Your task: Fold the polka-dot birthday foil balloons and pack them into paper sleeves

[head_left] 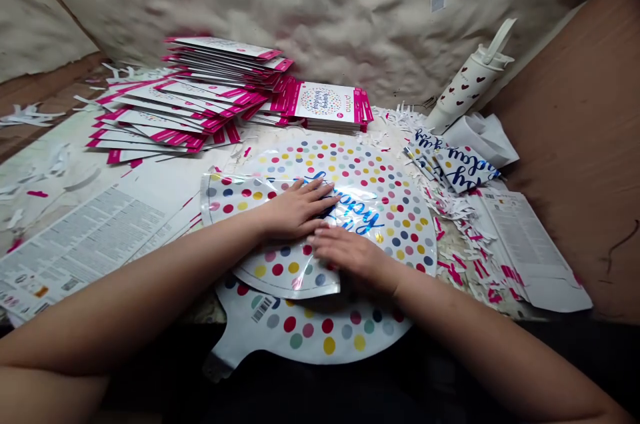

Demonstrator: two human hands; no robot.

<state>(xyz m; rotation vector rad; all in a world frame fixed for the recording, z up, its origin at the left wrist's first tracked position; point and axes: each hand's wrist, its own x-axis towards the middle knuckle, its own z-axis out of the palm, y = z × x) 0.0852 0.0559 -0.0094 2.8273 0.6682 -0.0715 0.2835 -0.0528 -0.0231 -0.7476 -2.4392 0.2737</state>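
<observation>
Left hand point(295, 209) and right hand point(353, 254) lie open on a foil balloon point(380, 174); littered table point(95, 174) (wall point(260, 4) perhaps plaster).

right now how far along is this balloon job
Done: two folded balloons lie at the right beside torn paper scraps. In hand: the left hand and right hand press down a polka-dot foil balloon, folded over itself. Left: the tall pile of pink-edged balloon packets, apparently unopened.

The head-worn camera looks forward and down, close above the left hand point(295, 209) and right hand point(350, 256)
</observation>
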